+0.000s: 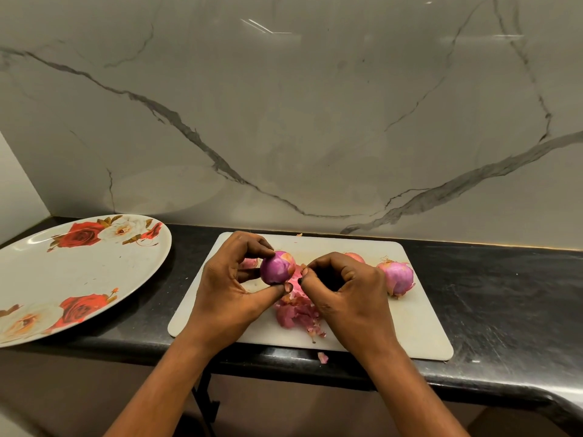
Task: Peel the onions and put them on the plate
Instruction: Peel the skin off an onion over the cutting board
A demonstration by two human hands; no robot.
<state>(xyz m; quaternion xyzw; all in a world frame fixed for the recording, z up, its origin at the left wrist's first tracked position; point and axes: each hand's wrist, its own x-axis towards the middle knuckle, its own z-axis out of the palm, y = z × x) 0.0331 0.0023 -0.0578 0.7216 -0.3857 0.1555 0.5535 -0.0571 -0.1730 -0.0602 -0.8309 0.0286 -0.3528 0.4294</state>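
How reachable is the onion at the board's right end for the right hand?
Probably yes: nothing lies between the right hand and that onion, which sits uncovered on the cutting board beside it. Its fingers pinch a scrap of peel, to be dropped first.

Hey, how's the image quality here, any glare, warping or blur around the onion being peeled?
Head view: light streaks glare on the marble wall; the wide-angle lens bows the black counter and stretches the floral plate; the onion in the left hand is sharp and evenly lit.
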